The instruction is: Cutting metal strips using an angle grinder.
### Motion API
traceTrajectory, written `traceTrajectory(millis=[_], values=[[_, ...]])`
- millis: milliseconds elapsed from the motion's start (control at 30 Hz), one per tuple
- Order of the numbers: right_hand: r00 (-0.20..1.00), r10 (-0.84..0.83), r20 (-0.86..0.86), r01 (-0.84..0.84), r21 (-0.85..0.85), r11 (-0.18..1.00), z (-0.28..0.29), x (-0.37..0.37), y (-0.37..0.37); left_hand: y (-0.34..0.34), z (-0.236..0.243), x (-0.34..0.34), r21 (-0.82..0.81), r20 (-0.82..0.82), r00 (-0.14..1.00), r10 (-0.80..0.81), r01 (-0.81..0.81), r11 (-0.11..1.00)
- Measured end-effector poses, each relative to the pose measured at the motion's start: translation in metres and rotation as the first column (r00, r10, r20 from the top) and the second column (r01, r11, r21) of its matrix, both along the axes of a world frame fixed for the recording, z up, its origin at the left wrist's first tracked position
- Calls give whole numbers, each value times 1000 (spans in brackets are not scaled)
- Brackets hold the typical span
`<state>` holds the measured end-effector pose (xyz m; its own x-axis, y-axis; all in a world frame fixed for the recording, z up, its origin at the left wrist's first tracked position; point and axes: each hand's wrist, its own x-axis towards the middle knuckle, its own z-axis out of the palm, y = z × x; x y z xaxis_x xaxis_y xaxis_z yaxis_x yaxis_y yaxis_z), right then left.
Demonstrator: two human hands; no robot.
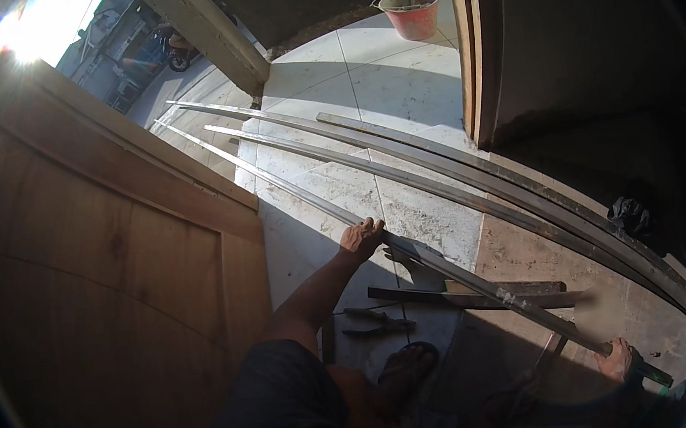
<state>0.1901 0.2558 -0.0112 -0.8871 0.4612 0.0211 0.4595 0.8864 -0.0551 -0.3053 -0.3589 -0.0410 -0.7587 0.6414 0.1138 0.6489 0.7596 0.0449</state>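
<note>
Keep the left hand (361, 238) pressed flat, fingers spread, on the long metal strip (447, 268) lying across the tiled floor (397, 85), with the right hand (619, 359) clasped round its near-right end, steadying evenly.

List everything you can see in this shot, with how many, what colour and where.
Long metal bars: about four, grey, lying across the tiled floor.
Wooden door panel: one, brown, at left.
Bucket: one, red, top centre on the floor.
Pliers: one, dark, on the floor near the foot.
Short dark bars: two, under the nearest long bar.
Sandal: one, dark, bottom centre.
Left hand: on the nearest long bar.
Right hand: grips that bar's near end.
</note>
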Motion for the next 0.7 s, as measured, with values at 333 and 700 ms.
traceTrajectory(millis=[333,700], values=[[989,-133,59,134,-13,991,-7,-7,-7,2,4,0,-55,54,998,43,-40,998],[912,-20,409,93,-160,983,33,-42,-63,2,12,-2,-129,70,996,49,-39,991]])
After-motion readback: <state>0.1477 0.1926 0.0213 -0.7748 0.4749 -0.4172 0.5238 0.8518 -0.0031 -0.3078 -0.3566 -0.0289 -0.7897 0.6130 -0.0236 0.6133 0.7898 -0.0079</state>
